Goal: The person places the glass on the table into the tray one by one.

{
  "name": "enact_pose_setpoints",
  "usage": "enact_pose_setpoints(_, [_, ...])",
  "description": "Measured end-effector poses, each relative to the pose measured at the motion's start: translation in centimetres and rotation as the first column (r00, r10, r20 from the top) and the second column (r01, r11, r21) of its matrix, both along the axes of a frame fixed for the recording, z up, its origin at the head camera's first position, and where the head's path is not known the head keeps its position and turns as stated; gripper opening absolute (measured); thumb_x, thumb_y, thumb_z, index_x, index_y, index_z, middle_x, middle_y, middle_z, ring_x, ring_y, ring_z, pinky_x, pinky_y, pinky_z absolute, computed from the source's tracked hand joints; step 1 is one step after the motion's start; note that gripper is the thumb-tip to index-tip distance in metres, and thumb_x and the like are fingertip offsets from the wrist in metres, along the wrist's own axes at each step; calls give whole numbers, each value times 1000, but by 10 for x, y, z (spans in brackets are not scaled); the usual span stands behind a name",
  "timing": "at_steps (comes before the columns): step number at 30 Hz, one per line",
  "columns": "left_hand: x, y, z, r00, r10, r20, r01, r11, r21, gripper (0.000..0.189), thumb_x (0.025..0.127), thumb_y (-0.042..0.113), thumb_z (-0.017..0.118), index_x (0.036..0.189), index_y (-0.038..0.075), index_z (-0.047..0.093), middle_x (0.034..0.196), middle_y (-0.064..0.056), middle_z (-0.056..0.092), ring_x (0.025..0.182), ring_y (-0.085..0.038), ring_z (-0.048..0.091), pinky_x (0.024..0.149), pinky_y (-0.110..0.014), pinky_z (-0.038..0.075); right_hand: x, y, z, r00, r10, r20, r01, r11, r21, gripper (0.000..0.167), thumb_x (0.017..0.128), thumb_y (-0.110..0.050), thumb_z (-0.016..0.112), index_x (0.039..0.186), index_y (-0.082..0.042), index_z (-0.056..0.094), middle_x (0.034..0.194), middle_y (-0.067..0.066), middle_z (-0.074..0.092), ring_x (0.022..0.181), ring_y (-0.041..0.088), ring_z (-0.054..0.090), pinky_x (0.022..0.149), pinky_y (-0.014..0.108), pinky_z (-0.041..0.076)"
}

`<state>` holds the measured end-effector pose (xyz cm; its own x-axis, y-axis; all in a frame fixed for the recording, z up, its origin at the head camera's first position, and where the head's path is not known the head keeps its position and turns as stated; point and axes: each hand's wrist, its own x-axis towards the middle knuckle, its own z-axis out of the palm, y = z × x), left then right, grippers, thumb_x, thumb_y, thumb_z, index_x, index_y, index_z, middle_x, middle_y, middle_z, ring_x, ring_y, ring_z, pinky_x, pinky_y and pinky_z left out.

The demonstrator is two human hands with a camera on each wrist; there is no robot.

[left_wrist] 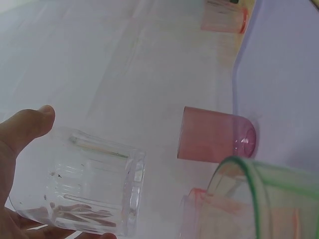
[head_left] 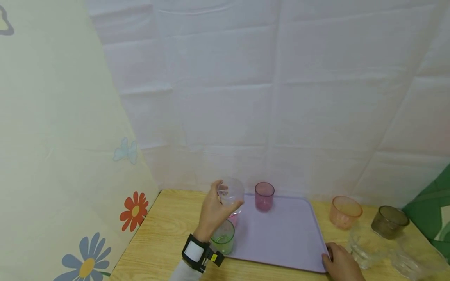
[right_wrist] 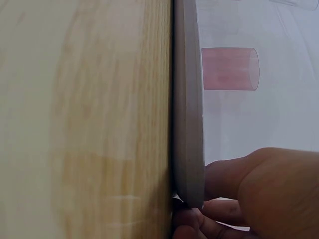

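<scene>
**One clear cup in the air, more cups off to the side**

The work looks about half done, I think. The red cup (head_left: 264,197) stands on the back part of the tray (head_left: 281,238). The green cup (head_left: 223,242) is at the tray's left front, and the pink cup (head_left: 233,221) peeks out behind it. Those two seem to be on the tray too, but the left edge is hidden, so I can't be sure.

The clear cup is not set down yet. The left hand (head_left: 212,212) has it up over the left side of the tray, with fingers and thumb bent around it. The right hand (head_left: 341,263) has the tray's near right corner pinched, thumb on top and fingers down under the edge.

Over on the right, on the table (head_left: 151,234), are the orange cup (head_left: 344,215), the brown cup (head_left: 389,224) and two see-through things that look blurry. If they go on the tray as well, they are what is left.

The green cup and the pink cup sit close under the clear cup, so it could bump them. The right hand is between the tray and the blurry things. A pale cloth (head_left: 225,109) hangs behind.
</scene>
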<state>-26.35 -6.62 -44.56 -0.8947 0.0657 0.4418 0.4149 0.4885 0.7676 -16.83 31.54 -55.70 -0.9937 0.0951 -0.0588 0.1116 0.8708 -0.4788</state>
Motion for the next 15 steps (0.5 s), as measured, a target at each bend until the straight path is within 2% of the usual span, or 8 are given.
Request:
enact_pose_setpoints(5, [1, 9, -5, 1000, -23, 5, 23, 1000, -5, 98, 78, 48, 93, 151, 1, 48, 134, -18, 69, 119, -35, 69, 93, -51, 60, 1, 0, 0, 1000, -6, 1, 6, 1000, 2, 42, 93, -10, 68, 120, 21, 60, 85, 8, 60, 79, 23, 58, 68, 41, 48])
enact_pose_setpoints(15, [5, 24, -7, 996, -62, 66, 62, 998, 8, 100, 77, 49, 93, 154, 6, 46, 134, -16, 69, 119, -33, 68, 96, -51, 59, 0, -1, 0, 1000, -11, -12, 11, 1000, 10, 42, 92, -10, 68, 119, 21, 59, 84, 8, 60, 78, 22, 58, 67, 40, 48])
